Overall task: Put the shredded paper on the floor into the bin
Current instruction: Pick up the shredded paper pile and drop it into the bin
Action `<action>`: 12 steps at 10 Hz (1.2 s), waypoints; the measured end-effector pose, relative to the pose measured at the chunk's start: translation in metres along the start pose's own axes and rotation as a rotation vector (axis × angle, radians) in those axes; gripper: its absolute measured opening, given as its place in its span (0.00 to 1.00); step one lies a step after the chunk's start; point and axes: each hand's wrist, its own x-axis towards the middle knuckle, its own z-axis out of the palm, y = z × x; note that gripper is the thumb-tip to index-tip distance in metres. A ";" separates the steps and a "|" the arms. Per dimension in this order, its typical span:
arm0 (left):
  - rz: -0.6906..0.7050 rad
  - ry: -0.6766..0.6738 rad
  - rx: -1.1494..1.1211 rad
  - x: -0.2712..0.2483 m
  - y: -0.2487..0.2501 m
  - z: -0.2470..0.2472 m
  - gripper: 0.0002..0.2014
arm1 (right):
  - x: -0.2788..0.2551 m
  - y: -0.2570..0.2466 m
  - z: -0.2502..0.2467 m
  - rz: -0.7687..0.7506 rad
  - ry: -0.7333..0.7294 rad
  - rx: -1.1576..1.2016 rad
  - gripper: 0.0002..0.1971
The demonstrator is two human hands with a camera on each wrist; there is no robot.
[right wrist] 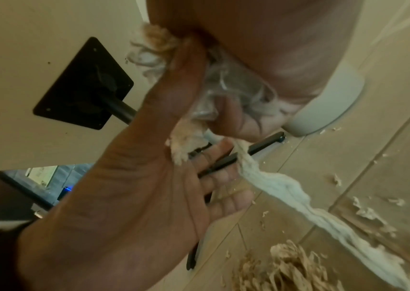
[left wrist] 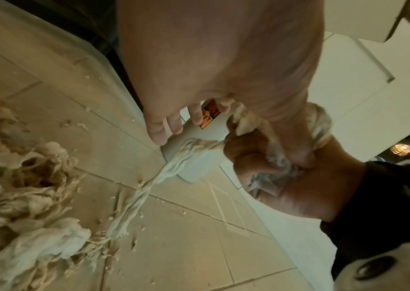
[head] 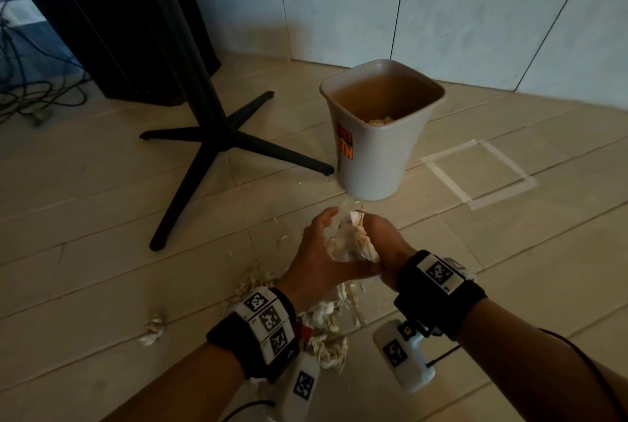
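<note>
One paper clump [head: 356, 241] | between left hand [head: 316, 258], right hand [head: 384, 234] | bin [head: 373, 167] ahead

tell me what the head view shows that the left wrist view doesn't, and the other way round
Only the head view: the bin's open top with a little shredded paper inside, and the black table base.
Only the left wrist view: the right hand with fingers curled round the bundle of shredded paper, and a long strand trailing from it down to the floor pile.
Both: the left hand against the bundle, the bin's wall, the pile.
</note>
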 end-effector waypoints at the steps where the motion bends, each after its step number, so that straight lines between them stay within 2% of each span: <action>1: 0.031 -0.198 0.017 0.001 0.008 -0.001 0.47 | -0.005 -0.008 -0.002 0.120 -0.030 0.188 0.12; 2: -0.013 -0.329 0.126 0.001 0.009 -0.011 0.33 | -0.001 -0.008 -0.009 0.125 -0.071 0.223 0.10; 3: -0.069 -0.266 0.226 0.001 0.001 -0.018 0.21 | 0.003 -0.010 -0.018 0.094 -0.056 0.161 0.09; 4: -0.068 -0.122 0.135 -0.001 0.003 -0.020 0.03 | 0.005 -0.011 -0.021 0.054 -0.017 0.135 0.09; 6: -0.037 0.066 -0.053 -0.002 0.028 -0.024 0.14 | 0.009 -0.001 -0.012 0.033 0.100 0.156 0.09; 7: -0.014 -0.053 -0.040 -0.005 0.036 -0.022 0.15 | 0.013 0.010 -0.005 0.054 0.127 0.180 0.10; 8: 0.035 -0.127 -0.009 -0.008 0.037 -0.018 0.18 | 0.010 0.012 -0.004 0.094 0.165 0.247 0.08; 9: 0.094 -0.014 0.086 -0.007 0.038 -0.014 0.14 | 0.006 0.013 -0.004 0.100 0.134 0.311 0.09; 10: 0.135 0.128 0.154 -0.004 0.036 -0.010 0.11 | 0.002 0.017 0.003 0.131 0.084 0.406 0.14; 11: 0.176 0.171 0.211 -0.003 0.041 -0.007 0.09 | 0.004 0.030 0.007 0.170 0.000 0.496 0.30; 12: 0.215 0.238 0.372 0.000 0.045 -0.009 0.09 | -0.008 0.020 0.001 0.140 -0.046 0.500 0.21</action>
